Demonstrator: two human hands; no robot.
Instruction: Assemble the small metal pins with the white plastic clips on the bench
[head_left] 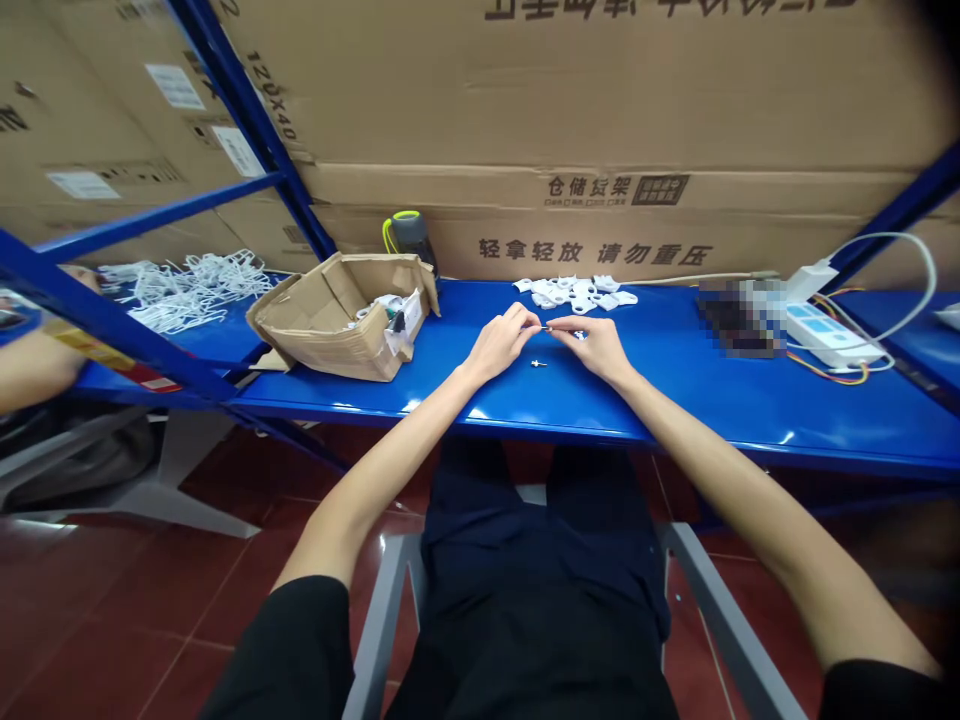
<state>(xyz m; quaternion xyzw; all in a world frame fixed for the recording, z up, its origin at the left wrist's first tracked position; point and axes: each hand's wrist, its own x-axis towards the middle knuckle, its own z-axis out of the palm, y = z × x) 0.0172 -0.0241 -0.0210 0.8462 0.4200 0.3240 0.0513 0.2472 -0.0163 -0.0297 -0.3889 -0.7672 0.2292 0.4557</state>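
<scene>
My left hand (502, 341) and my right hand (595, 347) meet fingertip to fingertip over the blue table (675, 400). Between them is a small thin metallic pin (546, 329), pinched at its left end by my left fingers and at its right end by my right. Its exact kind is too small to make out. Just below, a small white-and-metal piece (538, 364) lies on the table. Beyond my hands sits a loose pile of white plastic parts (574, 292). Another small white bit (580, 336) is partly hidden beside my right fingers.
To the left stands an open cardboard box (322, 335) holding small items, with a dark bottle (412, 235) behind it. A white power strip (829, 335) with cables lies at the right. White hooks (199, 290) are heaped far left, near another person's arm (41, 370).
</scene>
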